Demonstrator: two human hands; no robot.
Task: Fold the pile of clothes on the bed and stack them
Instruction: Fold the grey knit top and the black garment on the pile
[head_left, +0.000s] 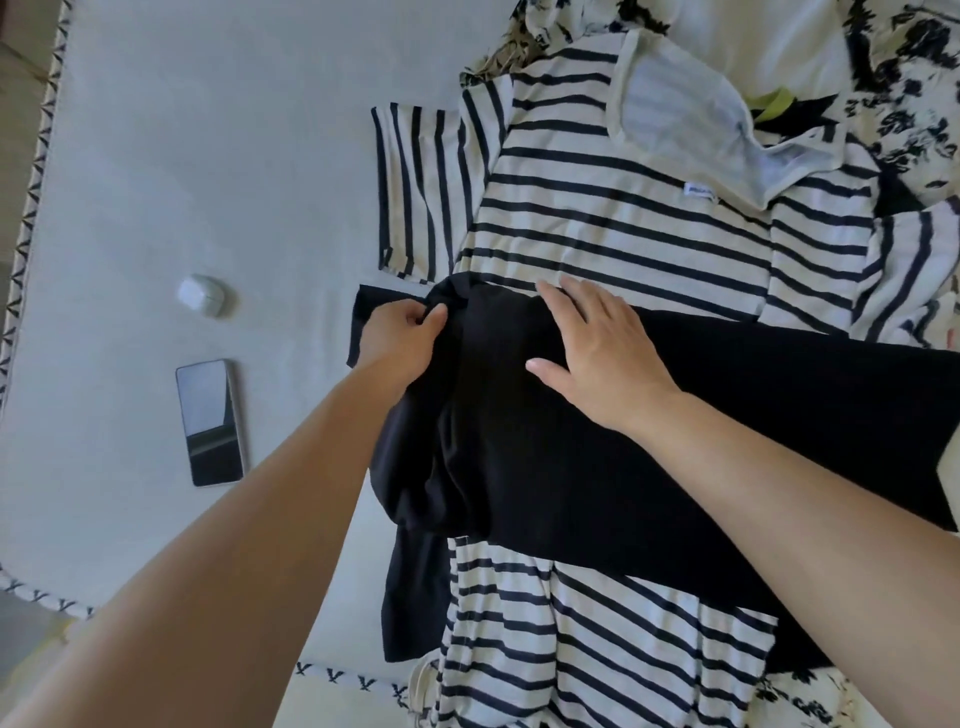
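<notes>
Phone (210, 422) and small white case (200, 295) — both on the bedsheet (208, 156)

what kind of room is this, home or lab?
Most likely a home bedroom: a bed sheet with stitched edging, loose clothes like the striped shirt spread on it, and a phone lying beside them.

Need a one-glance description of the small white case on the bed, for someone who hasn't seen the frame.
Start on the bare pale sheet left of the striped shirt. A phone lies there; just beyond it sits the white case. It is small, rounded and glossy white, while the phone is flat and dark.
</notes>
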